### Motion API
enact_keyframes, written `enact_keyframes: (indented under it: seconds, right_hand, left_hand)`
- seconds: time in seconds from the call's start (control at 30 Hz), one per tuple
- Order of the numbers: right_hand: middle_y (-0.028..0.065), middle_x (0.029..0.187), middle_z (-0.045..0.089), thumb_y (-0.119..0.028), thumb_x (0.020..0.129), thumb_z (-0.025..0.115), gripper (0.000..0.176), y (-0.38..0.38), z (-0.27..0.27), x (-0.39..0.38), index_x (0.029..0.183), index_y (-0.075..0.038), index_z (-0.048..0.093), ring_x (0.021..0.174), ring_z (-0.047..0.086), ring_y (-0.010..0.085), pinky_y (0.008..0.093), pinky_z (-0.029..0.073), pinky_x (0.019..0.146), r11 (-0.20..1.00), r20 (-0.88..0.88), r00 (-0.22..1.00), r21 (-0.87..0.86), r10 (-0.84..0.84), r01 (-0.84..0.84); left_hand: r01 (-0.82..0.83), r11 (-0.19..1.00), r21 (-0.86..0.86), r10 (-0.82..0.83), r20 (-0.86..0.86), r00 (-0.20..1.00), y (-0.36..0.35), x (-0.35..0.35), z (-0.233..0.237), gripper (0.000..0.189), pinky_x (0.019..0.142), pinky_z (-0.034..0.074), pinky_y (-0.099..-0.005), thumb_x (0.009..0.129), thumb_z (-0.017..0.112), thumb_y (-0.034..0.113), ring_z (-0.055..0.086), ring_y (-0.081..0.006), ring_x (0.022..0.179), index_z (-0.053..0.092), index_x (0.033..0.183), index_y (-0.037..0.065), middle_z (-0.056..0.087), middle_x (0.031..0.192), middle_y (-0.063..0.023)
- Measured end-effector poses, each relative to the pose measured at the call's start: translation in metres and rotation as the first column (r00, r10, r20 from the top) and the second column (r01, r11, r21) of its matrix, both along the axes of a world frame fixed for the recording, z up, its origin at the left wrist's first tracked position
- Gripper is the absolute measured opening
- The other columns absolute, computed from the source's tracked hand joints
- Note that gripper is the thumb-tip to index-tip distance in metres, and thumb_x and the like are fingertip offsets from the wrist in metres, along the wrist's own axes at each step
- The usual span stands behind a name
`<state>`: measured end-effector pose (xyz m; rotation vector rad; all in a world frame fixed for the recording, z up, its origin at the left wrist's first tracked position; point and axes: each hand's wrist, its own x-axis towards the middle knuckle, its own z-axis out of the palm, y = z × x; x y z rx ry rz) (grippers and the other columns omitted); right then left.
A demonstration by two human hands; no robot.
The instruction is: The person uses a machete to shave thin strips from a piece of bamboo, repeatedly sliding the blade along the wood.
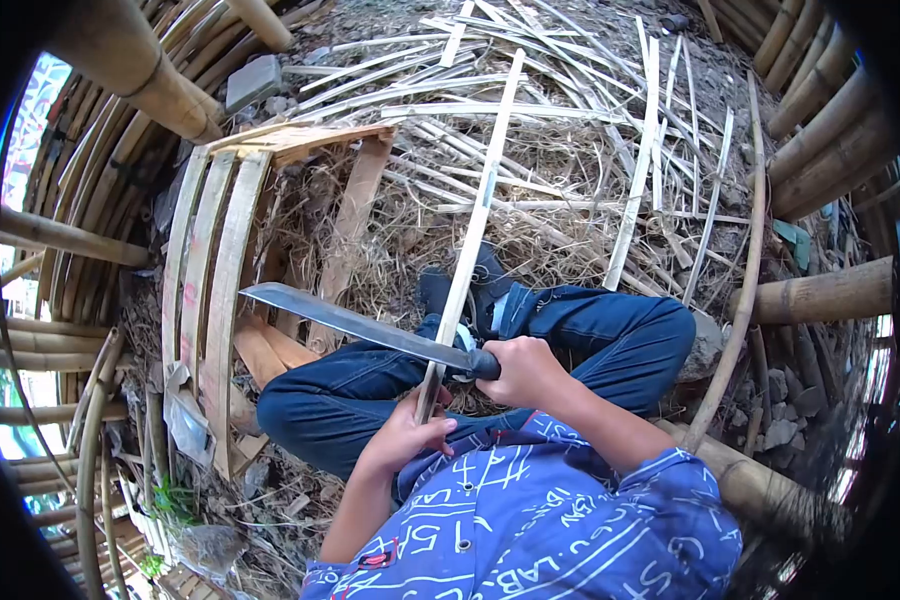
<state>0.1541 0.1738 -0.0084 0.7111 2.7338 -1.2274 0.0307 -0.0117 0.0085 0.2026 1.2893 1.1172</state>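
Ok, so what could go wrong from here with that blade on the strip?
1. The machete meets the strip just above the left hand that grips it. A slip down the strip could cut those fingers.
2. The blade lies over the crossed legs. If the right hand drives it through, it might strike a thigh.
3. The strip's long far end is free, so it may twist under the blade.
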Motion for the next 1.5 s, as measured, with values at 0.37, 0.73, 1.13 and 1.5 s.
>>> enact_keyframes:
  seconds: [0.37, 0.73, 1.13, 1.5]
  right_hand:
    - [0.0158, 0.066, 0.065, -0.029, 0.066, 0.069, 0.023, -0.002, 0.0, -0.004, 0.072, -0.007, 0.062, 0.064, 0.066, 0.0343, 0.0453, 0.053, 0.062, 0.956, 0.177, 0.974, 0.231, 0.144, -0.183]
    - [0.0165, 0.075, 0.067, -0.029, 0.066, 0.07, 0.026, 0.084, -0.029, -0.01, 0.077, -0.007, 0.066, 0.072, 0.067, 0.0327, 0.0427, 0.054, 0.068, 0.917, 0.289, 0.955, 0.395, -0.074, -0.048]
    - [0.0191, 0.089, 0.068, -0.029, 0.073, 0.067, 0.029, 0.201, -0.074, -0.035, 0.088, -0.004, 0.068, 0.089, 0.067, 0.0341, 0.0439, 0.053, 0.082, 0.817, 0.31, 0.86, 0.544, -0.406, 0.19]
    - [0.0239, 0.093, 0.068, -0.027, 0.074, 0.066, 0.033, 0.214, -0.086, -0.03, 0.089, 0.001, 0.068, 0.089, 0.067, 0.0374, 0.0452, 0.052, 0.081, 0.788, 0.293, 0.775, 0.479, -0.559, 0.387]
  left_hand:
    - [0.096, 0.987, -0.13, -0.116, -0.157, 0.981, 0.006, 0.019, -0.014, 0.017, 0.038, 0.048, -0.027, 0.091, 0.059, 0.01, 0.047, -0.0085, 0.046, 0.045, 0.094, 0.001, 0.048, 0.067, -0.0017]
    - [0.05, 0.995, -0.091, -0.066, -0.184, 0.981, -0.007, 0.026, 0.0, 0.013, 0.038, 0.043, -0.0229, 0.092, 0.057, 0.008, 0.048, -0.0065, 0.046, 0.045, 0.094, 0.005, 0.048, 0.068, 0.0007]
    - [0.109, 0.99, -0.086, -0.128, -0.261, 0.957, -0.064, 0.016, 0.038, 0.015, 0.055, 0.036, -0.021, 0.086, 0.063, 0.01, 0.043, -0.0034, 0.065, 0.049, 0.09, 0.007, 0.048, 0.075, 0.0041]
    - [0.178, 0.903, -0.39, -0.196, -0.007, 0.981, -0.118, -0.012, 0.04, 0.024, 0.044, 0.037, -0.0211, 0.085, 0.069, 0.014, 0.046, -0.0033, 0.054, 0.046, 0.087, 0.008, 0.049, 0.068, 0.0028]
